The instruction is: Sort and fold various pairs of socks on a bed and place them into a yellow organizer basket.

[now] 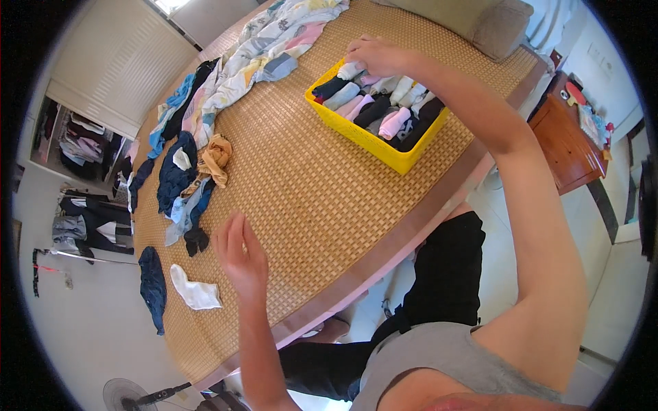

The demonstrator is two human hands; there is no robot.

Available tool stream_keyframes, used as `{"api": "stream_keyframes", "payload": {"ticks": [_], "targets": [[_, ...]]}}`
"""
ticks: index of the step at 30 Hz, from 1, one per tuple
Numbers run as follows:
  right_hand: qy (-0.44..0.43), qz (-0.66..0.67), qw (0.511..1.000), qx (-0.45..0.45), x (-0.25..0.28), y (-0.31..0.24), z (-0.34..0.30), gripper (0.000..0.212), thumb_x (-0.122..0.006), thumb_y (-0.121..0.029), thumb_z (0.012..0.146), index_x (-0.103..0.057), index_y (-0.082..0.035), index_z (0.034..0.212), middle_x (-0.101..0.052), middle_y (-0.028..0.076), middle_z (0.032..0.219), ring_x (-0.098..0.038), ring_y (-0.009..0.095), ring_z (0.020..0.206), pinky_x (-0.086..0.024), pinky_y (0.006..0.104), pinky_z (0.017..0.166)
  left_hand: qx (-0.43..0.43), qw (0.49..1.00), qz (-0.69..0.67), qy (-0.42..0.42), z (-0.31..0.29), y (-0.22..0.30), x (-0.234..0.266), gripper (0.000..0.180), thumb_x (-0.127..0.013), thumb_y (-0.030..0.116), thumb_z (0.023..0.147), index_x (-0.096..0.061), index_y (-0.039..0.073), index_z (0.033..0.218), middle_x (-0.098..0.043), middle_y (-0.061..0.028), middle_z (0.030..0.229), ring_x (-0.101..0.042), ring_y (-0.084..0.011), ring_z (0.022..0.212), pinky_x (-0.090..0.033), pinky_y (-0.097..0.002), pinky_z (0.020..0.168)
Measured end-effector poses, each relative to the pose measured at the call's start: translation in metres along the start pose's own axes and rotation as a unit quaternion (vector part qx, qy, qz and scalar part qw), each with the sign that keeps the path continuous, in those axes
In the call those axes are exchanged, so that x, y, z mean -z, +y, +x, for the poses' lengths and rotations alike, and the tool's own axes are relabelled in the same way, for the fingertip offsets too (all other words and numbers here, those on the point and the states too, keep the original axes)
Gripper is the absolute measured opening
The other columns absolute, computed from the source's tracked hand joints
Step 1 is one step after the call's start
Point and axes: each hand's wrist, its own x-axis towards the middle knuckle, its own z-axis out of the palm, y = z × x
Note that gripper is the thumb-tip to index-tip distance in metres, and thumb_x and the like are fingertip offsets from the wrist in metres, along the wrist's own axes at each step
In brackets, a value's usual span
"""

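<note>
Left hand, empty and half-open, is nearer the diagonal white sock, leftward; right hand, grip unclear, overhangs the yellow basket.

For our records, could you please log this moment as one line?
right hand: at pale rolled garment, yellow basket | left hand: over woven mat, nothing visible held | white sock: on mat

No lettering can be read; nor numbers; nor signs.
</note>
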Motion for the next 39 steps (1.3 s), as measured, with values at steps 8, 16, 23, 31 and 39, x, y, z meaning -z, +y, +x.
{"api": "stream_keyframes", "payload": {"ticks": [8, 16, 23, 31, 39], "targets": [[0.016, 0.015, 1.000, -0.013, 0.012, -0.017, -0.004, 0.052, -0.084, -0.018, 0.090, -0.075, -0.016, 0.140, -0.070, 0.004, 0.141, -0.057, 0.032, 0.139, -0.049, 0.0465, 0.118, -0.046, 0.988, -0.097, -0.108, 0.212, 0.080, -0.152, 0.023, -0.077, 0.018, 0.100, -0.083, 0.004, 0.117, -0.079, -0.0195, 0.121, -0.074, -0.0399, 0.115, -0.058, -0.0492, 0.100], [0.017, 0.085, 0.996, -0.020, 0.003, -0.008, 0.004, 0.054, -0.085, -0.015, 0.087, -0.076, -0.014, 0.141, -0.075, 0.006, 0.138, -0.061, 0.033, 0.135, -0.051, 0.0482, 0.115, 0.105, 0.927, 0.022, -0.359, 0.231, 0.053, -0.225, 0.028, -0.081, 0.025, 0.094, -0.086, 0.011, 0.118, -0.080, -0.0182, 0.123, -0.074, -0.0409, 0.120, -0.059, -0.0513, 0.102], [-0.055, 0.104, 0.993, -0.009, -0.005, -0.001, 0.013, 0.050, -0.086, -0.018, 0.087, -0.079, -0.013, 0.136, -0.076, 0.010, 0.127, -0.065, 0.034, 0.129, -0.051, 0.0507, 0.112, -0.066, 0.952, 0.118, -0.274, 0.221, 0.070, -0.216, 0.031, -0.072, 0.012, 0.093, -0.085, 0.015, 0.122, -0.080, -0.0110, 0.121, -0.069, -0.0338, 0.123, -0.051, -0.0466, 0.110], [0.130, 0.145, 0.979, -0.065, -0.028, 0.012, 0.012, 0.037, -0.086, -0.030, 0.091, -0.084, -0.013, 0.124, -0.074, 0.010, 0.131, -0.063, 0.034, 0.132, -0.051, 0.0480, 0.114, -0.150, 0.937, -0.005, -0.315, 0.234, 0.061, -0.225, 0.050, -0.062, -0.004, 0.089, -0.081, 0.011, 0.133, -0.078, -0.0123, 0.132, -0.069, -0.0349, 0.127, -0.052, -0.0468, 0.113], [0.146, 0.189, 0.964, -0.118, -0.028, 0.010, 0.017, 0.047, -0.089, -0.036, 0.089, -0.081, -0.007, 0.125, -0.072, 0.019, 0.132, -0.066, 0.037, 0.127, -0.053, 0.0468, 0.112, -0.128, 0.946, -0.045, -0.293, 0.233, 0.052, -0.227, 0.037, -0.066, 0.002, 0.094, -0.082, 0.006, 0.127, -0.079, -0.0158, 0.130, -0.067, -0.0380, 0.128, -0.052, -0.0486, 0.113]]}}
